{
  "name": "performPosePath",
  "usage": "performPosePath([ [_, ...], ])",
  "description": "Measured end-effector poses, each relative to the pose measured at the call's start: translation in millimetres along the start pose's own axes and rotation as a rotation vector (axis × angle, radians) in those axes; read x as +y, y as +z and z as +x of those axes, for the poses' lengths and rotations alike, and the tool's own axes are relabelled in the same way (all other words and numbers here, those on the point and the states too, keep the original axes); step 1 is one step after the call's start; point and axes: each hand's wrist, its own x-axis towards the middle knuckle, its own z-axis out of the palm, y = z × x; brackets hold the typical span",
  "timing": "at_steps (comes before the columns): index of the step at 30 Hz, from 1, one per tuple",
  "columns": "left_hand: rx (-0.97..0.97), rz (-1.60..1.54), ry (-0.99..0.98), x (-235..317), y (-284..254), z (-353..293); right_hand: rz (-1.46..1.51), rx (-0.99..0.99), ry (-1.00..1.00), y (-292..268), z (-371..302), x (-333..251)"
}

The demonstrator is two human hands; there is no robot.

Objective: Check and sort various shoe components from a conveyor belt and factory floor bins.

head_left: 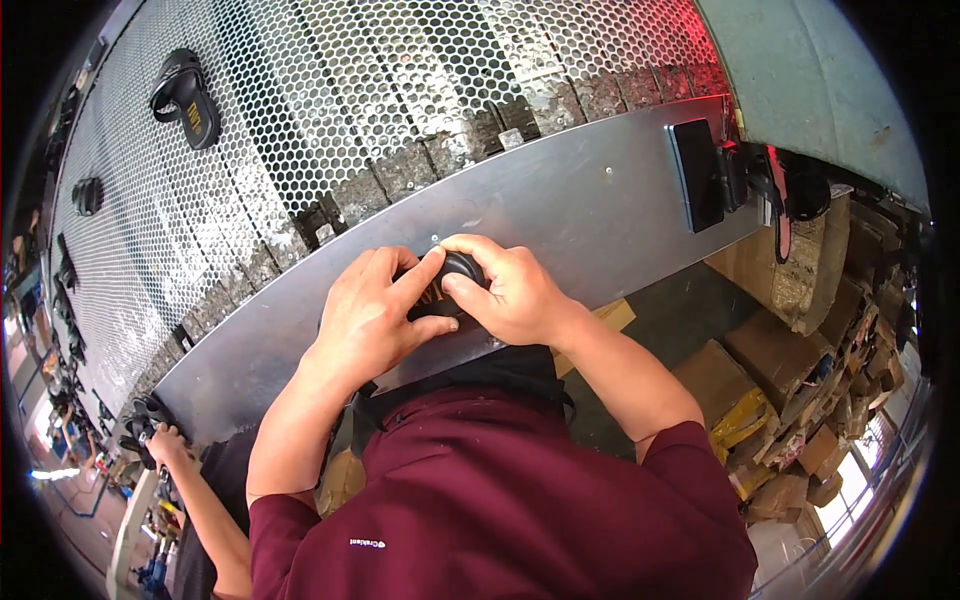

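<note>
A black sandal (463, 264) with gold lettering on its insole lies at the metal ledge close to my body, mostly covered by my fingers. My left hand (368, 308) is closed around its left side, thumb stretched along the near edge. Around its right end my right hand (512, 292) curls, the thumb pressing on the black rounded part. The two hands almost touch over it. Farther off, another black sandal (192, 103) with gold lettering rests on the perforated metal conveyor (300, 90).
On the ledge (570, 190), a dark smartphone (697, 175) lies at right, beside black straps. A green machine cover (830, 80) bounds the upper right. Cardboard boxes (780, 360) are piled below. At lower left a co-worker's hand (166, 445) touches black footwear (150, 410).
</note>
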Motion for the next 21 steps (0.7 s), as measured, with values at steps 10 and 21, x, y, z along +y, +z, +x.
performPosePath([
  [10,-0.077,-0.154,-0.080,16.7,-31.1,16.3,-0.044,0.048,-0.065,-31.9,-2.8,-16.4],
  [21,-0.350,-0.461,-0.401,-3.0,-17.7,40.8,0.114,-0.029,0.119,-60.5,9.1,-3.6],
])
